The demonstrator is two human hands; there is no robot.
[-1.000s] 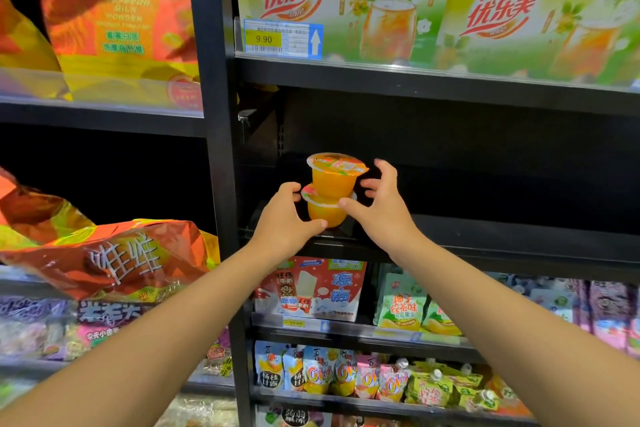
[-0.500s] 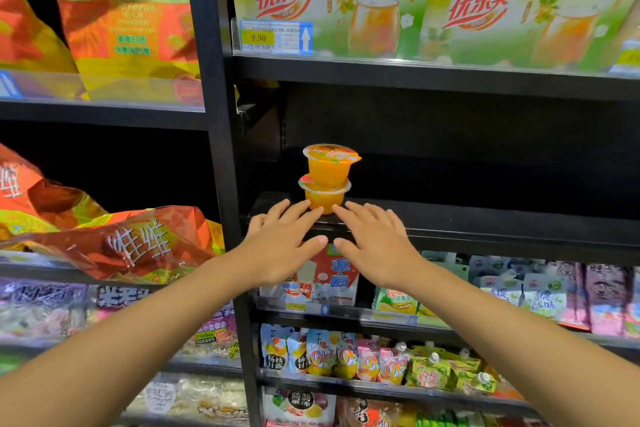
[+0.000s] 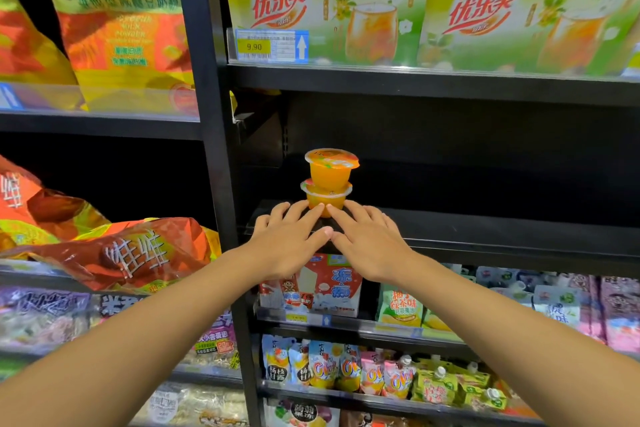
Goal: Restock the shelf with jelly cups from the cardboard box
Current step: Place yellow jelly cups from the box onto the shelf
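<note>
Two orange jelly cups stand stacked at the left end of a dark shelf: the upper jelly cup sits on the lid of the lower jelly cup. My left hand and my right hand lie side by side just in front of the stack, fingers straight and spread. Their fingertips reach the foot of the lower cup and hide its base. Neither hand holds anything. The cardboard box is not in view.
A black upright post borders the shelf on the left. Green drink packs fill the shelf above. Red snack bags lie to the left. Pouches and a red-and-white box fill the shelves below.
A second ago both hands were cupped round the stacked cups. They have let go, dropped to the shelf front and flattened. The stack has stayed where it was.
</note>
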